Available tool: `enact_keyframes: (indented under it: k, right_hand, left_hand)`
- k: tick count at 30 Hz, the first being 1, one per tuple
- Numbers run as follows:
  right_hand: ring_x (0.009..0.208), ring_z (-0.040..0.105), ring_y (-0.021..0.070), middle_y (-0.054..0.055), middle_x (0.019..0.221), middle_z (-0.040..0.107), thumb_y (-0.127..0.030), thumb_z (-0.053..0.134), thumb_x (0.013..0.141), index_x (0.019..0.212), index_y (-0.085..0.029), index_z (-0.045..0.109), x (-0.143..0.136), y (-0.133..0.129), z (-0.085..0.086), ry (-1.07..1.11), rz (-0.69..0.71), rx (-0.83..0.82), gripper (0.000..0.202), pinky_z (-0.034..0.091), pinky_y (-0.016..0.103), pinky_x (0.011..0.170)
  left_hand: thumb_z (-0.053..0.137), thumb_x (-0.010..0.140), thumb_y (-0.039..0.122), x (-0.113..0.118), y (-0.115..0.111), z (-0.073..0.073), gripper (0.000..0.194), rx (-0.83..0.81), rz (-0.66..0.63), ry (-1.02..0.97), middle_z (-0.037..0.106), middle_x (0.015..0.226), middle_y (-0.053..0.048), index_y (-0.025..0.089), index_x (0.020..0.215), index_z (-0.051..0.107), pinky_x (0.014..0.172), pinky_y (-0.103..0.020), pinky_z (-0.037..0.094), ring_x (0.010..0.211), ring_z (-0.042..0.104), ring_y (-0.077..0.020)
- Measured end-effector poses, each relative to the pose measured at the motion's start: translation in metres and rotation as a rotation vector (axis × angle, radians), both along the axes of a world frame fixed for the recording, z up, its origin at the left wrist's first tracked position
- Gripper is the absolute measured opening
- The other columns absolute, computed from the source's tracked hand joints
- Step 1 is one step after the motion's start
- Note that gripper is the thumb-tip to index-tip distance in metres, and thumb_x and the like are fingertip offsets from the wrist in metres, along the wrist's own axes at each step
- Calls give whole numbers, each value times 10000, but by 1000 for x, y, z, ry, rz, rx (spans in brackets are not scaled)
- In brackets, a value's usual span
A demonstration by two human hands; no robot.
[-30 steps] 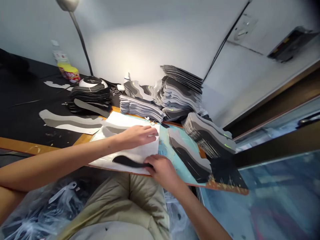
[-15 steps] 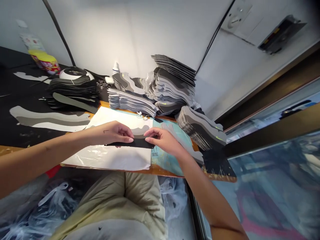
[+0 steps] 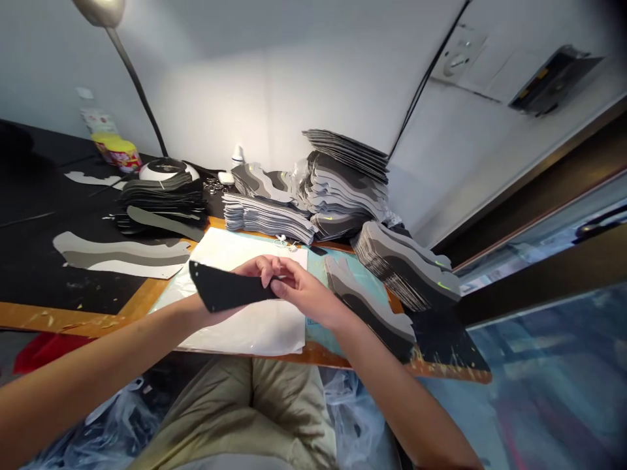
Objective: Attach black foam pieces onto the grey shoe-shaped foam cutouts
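Note:
A black cut shoe-upper panel (image 3: 226, 289) is held tilted up over the white sheets, its plain dark face towards me and small holes at its left end. My right hand (image 3: 306, 290) pinches the panel's right end between thumb and fingers. My left hand (image 3: 259, 266) is behind the panel, its curled fingers at the top edge close to my right fingertips; the panel hides its palm. To the right, layered grey and black panels (image 3: 369, 303) lie on the blue sheet (image 3: 318, 329). The white sheets (image 3: 245, 333) lie beneath my hands.
Stacks of grey wavy panels (image 3: 267, 219) stand at the back, with a taller pile (image 3: 343, 183) beside them and another stack (image 3: 406, 264) at right. Black pieces (image 3: 161, 202) are bundled left, near a lamp (image 3: 132, 72). Earphones (image 3: 287, 243) lie behind the white sheets.
The panel that lay flat under both hands on the white sheets is now raised and turned, its black face showing. My hands have come together at its right end. The view has shifted left.

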State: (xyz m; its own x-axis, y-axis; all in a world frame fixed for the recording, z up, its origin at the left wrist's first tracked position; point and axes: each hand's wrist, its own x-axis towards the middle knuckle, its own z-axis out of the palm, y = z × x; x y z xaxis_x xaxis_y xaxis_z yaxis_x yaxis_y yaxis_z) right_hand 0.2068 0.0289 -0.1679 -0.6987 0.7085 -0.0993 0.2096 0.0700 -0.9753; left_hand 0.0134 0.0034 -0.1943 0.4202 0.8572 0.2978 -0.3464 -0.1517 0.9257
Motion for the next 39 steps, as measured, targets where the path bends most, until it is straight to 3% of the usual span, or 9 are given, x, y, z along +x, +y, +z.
enact_keyframes:
  k: [5, 8, 11, 15, 20, 27, 31, 35, 39]
  right_hand:
    - [863, 527, -61, 87, 1206, 494, -313, 651, 984, 1492, -37, 461, 3, 4, 3, -26, -86, -100, 609, 463, -29, 686]
    - [818, 506, -62, 78, 1096, 526, -344, 676, 948, 1287, 20, 584, 14, 8, 0, -52, -190, -81, 506, 444, -24, 657]
    - [806, 505, -57, 71, 1057, 533, -349, 687, 929, 1211, 25, 615, 18, 12, -9, -54, -303, -60, 474, 457, -8, 669]
    - [844, 526, -50, 67, 1060, 538, -338, 683, 941, 1224, 13, 628, 21, 15, -13, -104, -370, -52, 454, 452, -16, 707]
    - [851, 529, -58, 56, 1057, 543, -308, 714, 926, 1149, 13, 667, 35, 20, -12, -319, -395, 83, 395, 363, -39, 688]
    - [805, 492, -73, 36, 1025, 547, -287, 679, 958, 1167, -20, 701, 47, 32, -31, -439, -353, 130, 339, 327, -30, 703]
    - [816, 490, -80, 34, 1042, 548, -243, 665, 961, 1154, -35, 731, 49, 32, -30, -441, -370, 157, 291, 311, -37, 715]
    - [796, 487, -86, 26, 1033, 549, -227, 647, 969, 1127, -30, 744, 51, 31, -29, -433, -407, 152, 271, 298, -34, 695]
    - [771, 458, -84, 25, 1024, 543, -220, 635, 983, 1140, -39, 742, 50, 33, -29, -462, -404, 195, 263, 295, -15, 682]
  left_hand:
    - [733, 878, 557, -21, 1, -10, 358, 115, 65, 180, 478, 1067, -87, 215, 940, 652, 855, -324, 521, 953, 538, -193]
    - [596, 909, 723, -42, 8, -1, 569, -200, -71, 253, 614, 1092, -122, 269, 1243, 674, 802, -339, 533, 874, 583, -203]
    - [474, 895, 840, -52, 19, 12, 741, -399, -222, 451, 677, 1130, -163, 227, 1226, 729, 781, -344, 541, 900, 632, -243]
    - [706, 777, 749, -43, 34, 25, 599, -262, -131, 853, 669, 854, -80, 192, 986, 773, 569, -225, 389, 698, 557, -165]
    - [669, 761, 636, -27, 51, 23, 451, 55, -25, 1112, 669, 736, -26, 218, 862, 805, 592, -227, 357, 650, 531, -149]
    - [632, 787, 706, -25, 65, 1, 534, 69, -38, 1112, 717, 811, -25, 221, 909, 819, 659, -236, 393, 751, 587, -179]
    - [568, 860, 740, -33, 66, -2, 580, 72, -26, 1088, 704, 840, -37, 222, 940, 817, 641, -234, 410, 790, 602, -183]
    - [674, 795, 741, -46, 61, 3, 586, -158, -3, 885, 733, 1033, -91, 209, 990, 823, 657, -251, 518, 945, 646, -235]
    - [881, 605, 603, -56, 53, 6, 543, -309, 68, 749, 713, 910, -89, 161, 905, 784, 650, -233, 553, 834, 635, -185]
